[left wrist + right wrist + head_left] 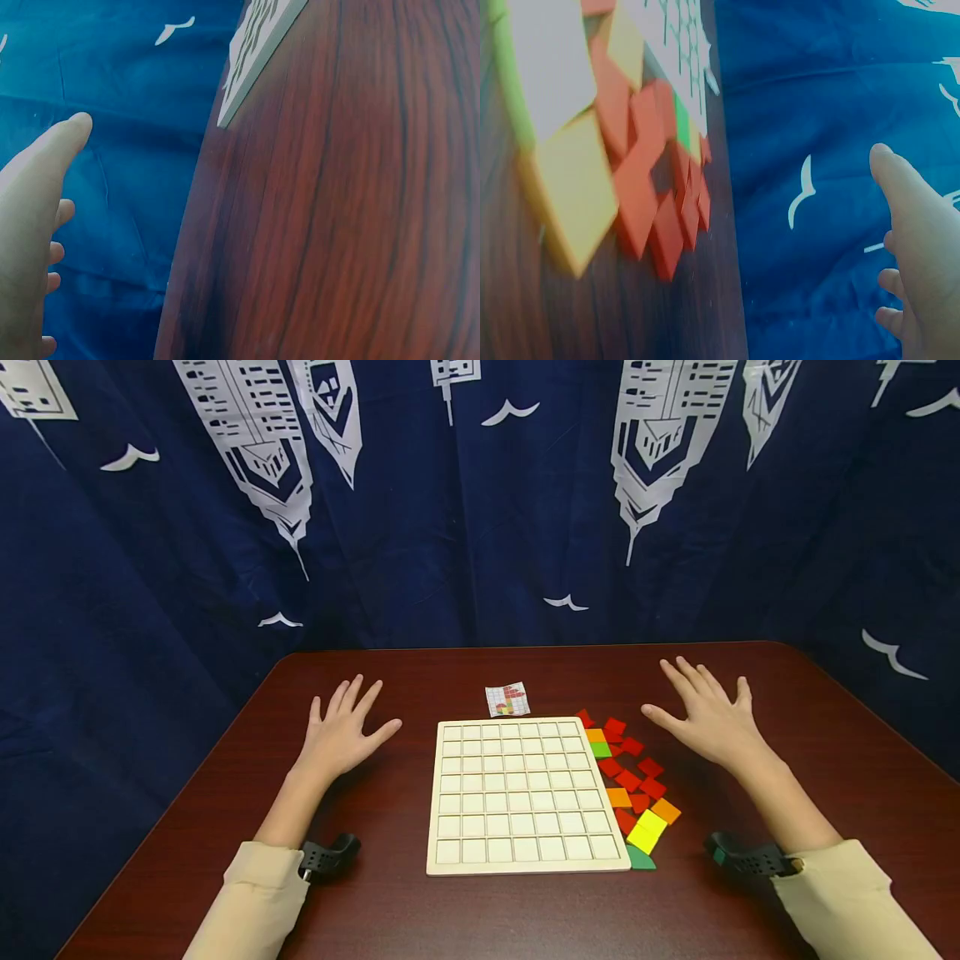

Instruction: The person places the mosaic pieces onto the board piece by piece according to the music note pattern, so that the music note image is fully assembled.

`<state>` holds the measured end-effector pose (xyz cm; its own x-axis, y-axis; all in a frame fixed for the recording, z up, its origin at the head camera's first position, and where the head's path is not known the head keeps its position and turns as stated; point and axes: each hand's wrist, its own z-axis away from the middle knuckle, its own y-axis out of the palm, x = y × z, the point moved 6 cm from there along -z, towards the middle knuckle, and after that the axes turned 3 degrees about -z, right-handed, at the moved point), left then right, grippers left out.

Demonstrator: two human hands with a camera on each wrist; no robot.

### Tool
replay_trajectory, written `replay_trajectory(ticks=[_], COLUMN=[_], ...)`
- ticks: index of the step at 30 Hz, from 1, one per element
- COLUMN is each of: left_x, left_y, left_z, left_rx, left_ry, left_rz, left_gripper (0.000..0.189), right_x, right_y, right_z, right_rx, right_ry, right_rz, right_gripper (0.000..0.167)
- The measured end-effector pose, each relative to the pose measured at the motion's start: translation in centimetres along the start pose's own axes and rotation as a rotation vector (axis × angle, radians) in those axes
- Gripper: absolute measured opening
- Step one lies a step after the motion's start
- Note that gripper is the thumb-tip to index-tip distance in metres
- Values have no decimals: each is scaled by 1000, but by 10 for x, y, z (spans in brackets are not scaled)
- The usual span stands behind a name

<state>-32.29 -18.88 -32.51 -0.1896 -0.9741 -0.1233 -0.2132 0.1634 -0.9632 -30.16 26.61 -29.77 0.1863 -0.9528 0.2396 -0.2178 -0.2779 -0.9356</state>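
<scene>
My left hand [339, 737] is spread with straight fingers over the table, left of a pale wooden grid board [432, 810]. On the other side my right hand [711, 720] is likewise spread, to the right of a loose heap of coloured tiles. Neither hand holds anything. The heap has several red tiles [627, 780], orange tiles [666, 811], yellow tiles [642, 839] and a light green tile [601, 749]. A dark green piece [641, 857] lies by the board's near right corner. In the right wrist view the red tiles [637, 202] lie left of my thumb [900, 176].
A small printed card [507, 700] with a coloured grid picture lies just beyond the board's far edge. The dark red-brown table [420, 918] ends at a blue curtain [450, 543] with white patterns. Each wrist wears a black strap [330, 855].
</scene>
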Motion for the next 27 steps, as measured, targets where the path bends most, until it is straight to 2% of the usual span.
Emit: replay_trajectory(ticks=[9,14,18,21,24,27], left_x=[-21,-33,-41,-46,-51,-57], left_y=[3,5,6,8,9,13], left_z=[-5,-8,-10,-11,-12,-12], left_rx=[-63,-73,-95,-120,-140,-135], left_ry=[21,21,13,1,-11,-21], left_rz=[89,126,169,207,250,285], left_gripper=[72,65,60,57,54,51], right_x=[20,23,22,22,24,21], right_y=[9,21,35,43,50,57], right_z=[-8,-11,-16,-20,-21,-21], right_rx=[4,21,43,69,106,119], right_ry=[-33,-17,26,57,79,93], right_rz=[-121,-309,-493,-591,-635,-626], right_gripper=[79,75,70,65,59,53])
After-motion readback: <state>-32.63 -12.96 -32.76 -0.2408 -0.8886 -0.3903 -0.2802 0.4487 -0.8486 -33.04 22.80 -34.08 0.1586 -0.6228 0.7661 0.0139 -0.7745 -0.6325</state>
